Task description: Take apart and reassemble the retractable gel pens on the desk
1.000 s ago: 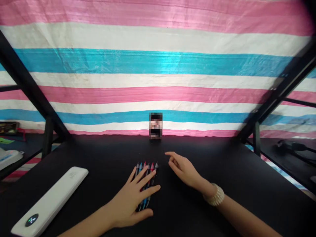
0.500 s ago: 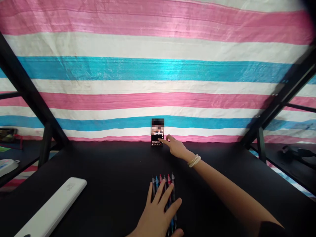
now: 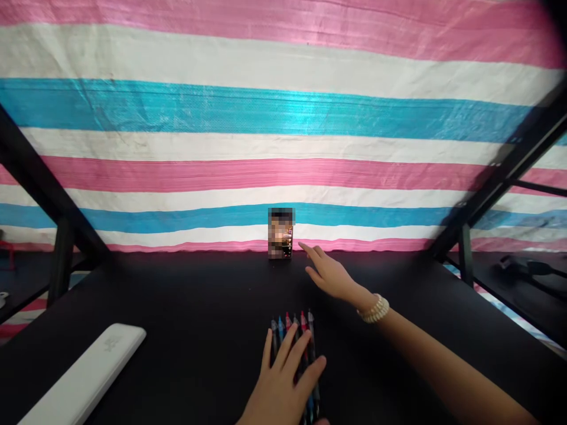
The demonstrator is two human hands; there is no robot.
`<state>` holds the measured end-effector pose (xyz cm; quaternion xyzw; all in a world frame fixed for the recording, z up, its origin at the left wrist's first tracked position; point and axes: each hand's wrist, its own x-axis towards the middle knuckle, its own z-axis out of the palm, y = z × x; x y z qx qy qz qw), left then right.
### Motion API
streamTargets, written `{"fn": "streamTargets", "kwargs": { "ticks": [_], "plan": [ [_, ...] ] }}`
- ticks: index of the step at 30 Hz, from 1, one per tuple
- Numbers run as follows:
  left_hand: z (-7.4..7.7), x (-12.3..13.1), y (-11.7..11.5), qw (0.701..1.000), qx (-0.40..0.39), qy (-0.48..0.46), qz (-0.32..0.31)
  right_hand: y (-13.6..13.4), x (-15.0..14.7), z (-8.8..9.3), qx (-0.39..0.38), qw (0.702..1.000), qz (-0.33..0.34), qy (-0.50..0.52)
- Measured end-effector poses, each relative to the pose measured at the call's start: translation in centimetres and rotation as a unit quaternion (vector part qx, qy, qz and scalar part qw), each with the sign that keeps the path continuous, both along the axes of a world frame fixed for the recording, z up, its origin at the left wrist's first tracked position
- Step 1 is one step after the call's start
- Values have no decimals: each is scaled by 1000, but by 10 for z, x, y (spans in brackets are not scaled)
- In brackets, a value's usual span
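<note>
Several pens with dark, blue and red parts lie side by side on the black table. My left hand rests over them with its fingers spread, hiding much of their barrels. Against the striped sheet at the back of the table stands a phone with its screen lit, part of the picture blurred into blocks. Just right of the phone and apart from it is my right hand, fingers stretched out and nothing held. A pale beaded bracelet circles that wrist.
A long white box-like object lies at the left of the black table. Dark metal posts slant up at both sides before the striped sheet. Some black object sits on a surface at the far right.
My right hand has drawn back to the right from the phone's screen, and its fingers have opened out. The screen picture differs. My left hand stays over the pens.
</note>
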<state>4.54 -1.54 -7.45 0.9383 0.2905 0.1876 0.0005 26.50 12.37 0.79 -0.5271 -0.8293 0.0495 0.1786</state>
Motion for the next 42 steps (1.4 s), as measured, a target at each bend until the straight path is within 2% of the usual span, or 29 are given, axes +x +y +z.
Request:
{"fn": "streamTargets", "kwargs": {
  "ticks": [7,11,14,17,20,22,24,29,32,36,42],
  "plan": [
    [33,8,-6,990,-137,32,28,-66,-3,-12,-35,997,14,69],
    [37,1,-9,987,-159,-8,23,-81,0,-12,-48,996,19,77],
    [36,-15,-7,987,-145,-62,-6,-77,3,-10,-45,997,17,60],
    [41,-36,1,988,-122,-94,-22,-57,4,-8,-38,999,14,24],
    [50,-50,12,984,-109,-141,29,-27,1,-4,-32,999,12,-17],
    [53,-54,18,977,-108,-174,62,-7,-2,-2,-28,999,15,-40],
    [54,-54,22,973,-103,-196,70,10,-7,-1,-27,997,20,-63],
    [52,-51,20,974,-99,-205,10,35,-12,0,-30,995,15,-98],
    [56,-54,20,975,-85,-204,-21,37,-8,2,-18,996,-14,-88],
    [67,-62,27,984,-58,-165,-34,25,-1,5,-7,997,-45,-63],
    [75,-69,38,995,-42,-62,-72,-5,8,-9,-4,999,-32,-37]
  ]
}}
